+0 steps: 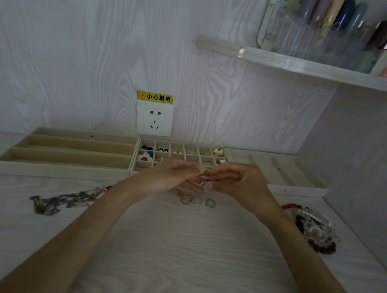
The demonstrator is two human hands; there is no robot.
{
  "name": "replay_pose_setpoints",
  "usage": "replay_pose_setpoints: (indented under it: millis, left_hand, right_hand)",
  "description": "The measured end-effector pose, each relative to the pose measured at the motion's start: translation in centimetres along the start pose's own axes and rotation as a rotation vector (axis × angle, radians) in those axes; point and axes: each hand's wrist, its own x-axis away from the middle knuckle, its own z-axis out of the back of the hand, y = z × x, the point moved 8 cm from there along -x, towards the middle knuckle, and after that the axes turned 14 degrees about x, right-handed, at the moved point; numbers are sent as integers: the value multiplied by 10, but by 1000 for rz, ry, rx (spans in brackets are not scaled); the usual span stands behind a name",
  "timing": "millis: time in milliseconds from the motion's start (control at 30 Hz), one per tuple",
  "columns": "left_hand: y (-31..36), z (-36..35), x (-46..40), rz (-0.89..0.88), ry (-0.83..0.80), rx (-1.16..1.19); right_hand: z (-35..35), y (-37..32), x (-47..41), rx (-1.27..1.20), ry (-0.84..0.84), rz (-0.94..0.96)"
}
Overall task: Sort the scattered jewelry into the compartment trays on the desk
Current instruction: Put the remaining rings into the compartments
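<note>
My left hand (pixel 174 177) and my right hand (pixel 238 181) meet above the desk, just in front of the grid tray (pixel 180 155). Their fingertips pinch a small silver ring (pixel 203 183) between them. Below the hands lie three silver rings (pixel 198 201) on the desk. The grid tray holds earrings and white heart pieces (pixel 218 151) in several cells. A tangle of silver chains (pixel 62 202) lies at the left. Red and pearl bracelets (pixel 312 228) are piled at the right.
A long-slot beige tray (pixel 73 154) stands left of the grid tray, and a white slotted tray (pixel 284 171) right of it. A wall socket (pixel 154 118) with a yellow warning label sits behind. A shelf (pixel 308 67) with cosmetics hangs at the upper right.
</note>
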Motion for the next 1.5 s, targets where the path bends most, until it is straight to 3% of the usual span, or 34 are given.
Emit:
replay_pose_setpoints:
  millis: [333,533,733,1200,1500]
  left_hand:
    - [-2,8,2,-29,93,-117]
    - [5,18,-2,-57,185,-54]
    - [50,41,-19,-180,306,-29]
    - [58,71,-64,-192,227,-395]
    - [47,64,-69,-167,252,-769]
  right_hand:
    - [1,6,1,-20,57,19]
    - [2,-2,-11,6,88,3]
    - [17,-23,-60,245,38,-72]
    - [8,-3,-105,374,-81,-175]
    - [-8,12,-107,517,-198,-224]
